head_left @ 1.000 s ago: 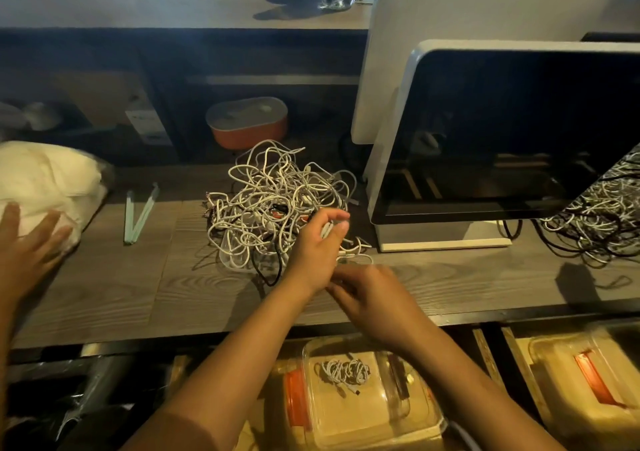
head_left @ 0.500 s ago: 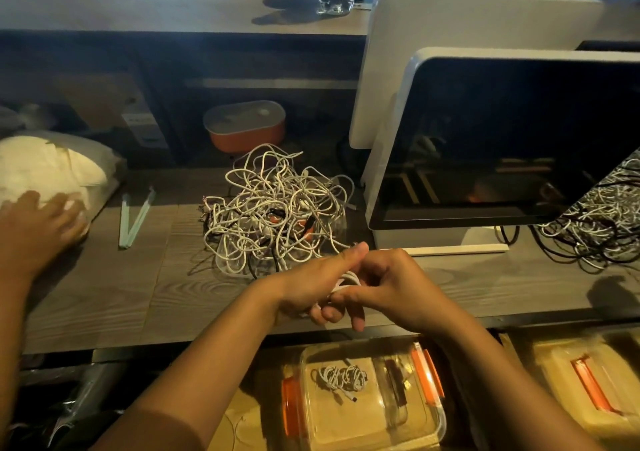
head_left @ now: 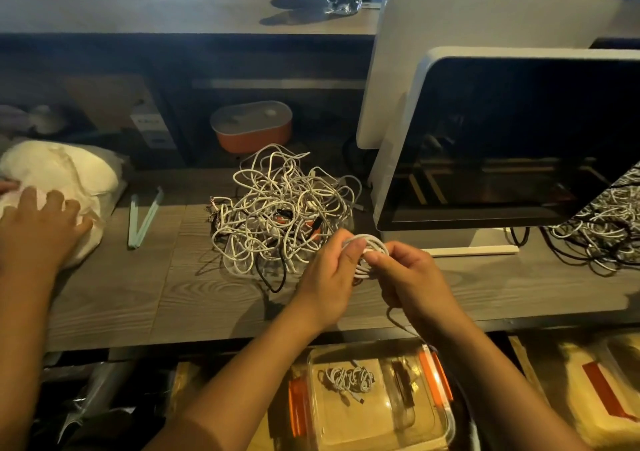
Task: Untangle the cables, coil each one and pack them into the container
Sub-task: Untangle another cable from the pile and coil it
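A tangled heap of white cables (head_left: 280,211), with some black and orange ones in it, lies on the wooden desk (head_left: 145,287). Just right of the heap, my left hand (head_left: 329,274) and my right hand (head_left: 412,280) both grip one small coil of white cable (head_left: 372,246) held above the desk. A loose end of that cable hangs down below my right hand. Below the desk edge sits a clear container with orange clips (head_left: 374,398), and one coiled white cable (head_left: 349,379) lies inside it.
A monitor (head_left: 512,138) stands at the right, with a second cable tangle (head_left: 602,235) beside it. Another person's hand (head_left: 38,232) rests on a white bag (head_left: 62,187) at the left. Green tongs (head_left: 143,218) and an orange lidded box (head_left: 252,126) are behind.
My hands came together at the desk front, then lifted up and right; the white cable between them now shows as a formed coil. The other person's hand shifted on the bag.
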The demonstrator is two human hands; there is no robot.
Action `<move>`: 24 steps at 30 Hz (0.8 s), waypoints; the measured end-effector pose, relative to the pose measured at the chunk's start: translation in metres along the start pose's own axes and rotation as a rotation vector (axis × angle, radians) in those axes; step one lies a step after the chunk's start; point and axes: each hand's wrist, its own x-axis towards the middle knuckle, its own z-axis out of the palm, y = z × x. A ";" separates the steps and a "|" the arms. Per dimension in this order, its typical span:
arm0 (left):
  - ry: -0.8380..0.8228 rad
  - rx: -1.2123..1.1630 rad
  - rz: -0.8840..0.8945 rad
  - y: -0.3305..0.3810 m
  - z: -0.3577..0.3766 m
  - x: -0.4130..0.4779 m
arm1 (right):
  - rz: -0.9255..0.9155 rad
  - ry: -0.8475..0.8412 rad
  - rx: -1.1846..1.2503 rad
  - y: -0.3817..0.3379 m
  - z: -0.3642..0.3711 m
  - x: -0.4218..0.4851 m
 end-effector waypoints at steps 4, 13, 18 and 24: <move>-0.131 0.251 -0.029 -0.012 -0.013 -0.003 | -0.019 -0.148 -0.353 -0.011 -0.033 0.003; 0.180 0.416 0.348 0.000 0.004 0.011 | -0.049 -0.057 -0.526 0.034 0.023 -0.007; 0.362 0.861 0.258 -0.024 -0.011 0.020 | -0.175 -0.120 -0.690 0.037 0.046 -0.011; -0.035 1.093 -0.036 -0.043 -0.029 0.014 | -0.237 0.003 -1.188 0.003 0.008 0.005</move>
